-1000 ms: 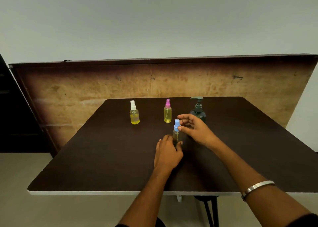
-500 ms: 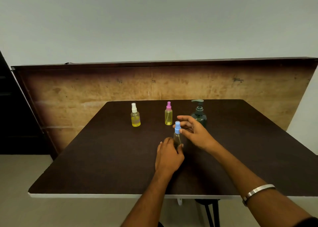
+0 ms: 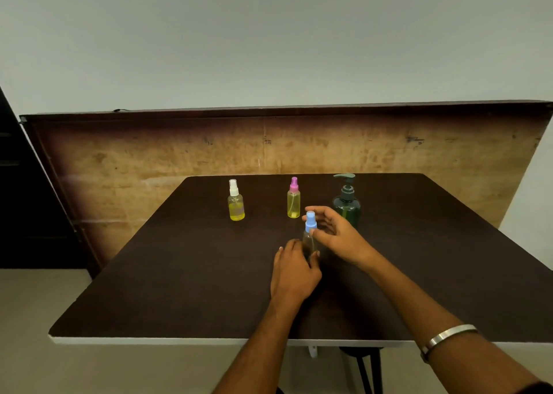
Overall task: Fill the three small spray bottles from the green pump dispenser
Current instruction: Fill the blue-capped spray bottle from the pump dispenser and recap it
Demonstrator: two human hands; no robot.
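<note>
A small spray bottle with a blue cap [image 3: 310, 221] stands mid-table. My left hand [image 3: 294, 272] grips its clear body from the near side. My right hand [image 3: 338, 233] has its thumb and fingers at the blue cap. Farther back stand a white-capped spray bottle [image 3: 235, 203] and a pink-capped spray bottle [image 3: 294, 199], both with yellow liquid. The dark green pump dispenser [image 3: 347, 203] stands at the back right, just behind my right hand.
The dark brown table [image 3: 179, 274] has a white front edge near me. A worn wooden board [image 3: 149, 160] leans upright behind the table. A silver bracelet [image 3: 446, 335] circles my right wrist.
My right hand's fingers have shifted slightly around the blue cap; the view has tilted up a little. My left hand keeps its hold on the bottle.
</note>
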